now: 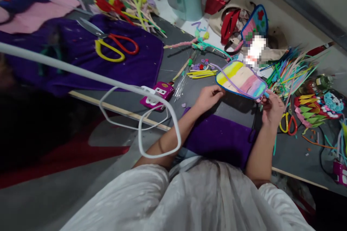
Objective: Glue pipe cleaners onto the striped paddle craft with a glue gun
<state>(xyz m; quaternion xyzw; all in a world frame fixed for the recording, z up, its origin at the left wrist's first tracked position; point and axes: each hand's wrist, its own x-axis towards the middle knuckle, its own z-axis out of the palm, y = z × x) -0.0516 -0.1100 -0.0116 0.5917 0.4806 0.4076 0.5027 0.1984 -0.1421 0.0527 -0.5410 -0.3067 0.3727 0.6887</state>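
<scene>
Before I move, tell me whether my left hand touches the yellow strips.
Apart. The head view shows grey tabletop between your left hand and the yellow strips.

The big scissors (102,36) have shiny metal blades (90,29) and smooth plastic handles (97,48), the purple cloth (145,65) under them looks dull, the plug box (167,89) looks like shiny plastic, and wood (89,101) lines the table's (294,157) near edge.

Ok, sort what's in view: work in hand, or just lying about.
Work in hand: striped panel; purple strip running across it; left hand and right hand at its edges.

Probably just lying about: large scissors; teal container; magenta socket.
</scene>
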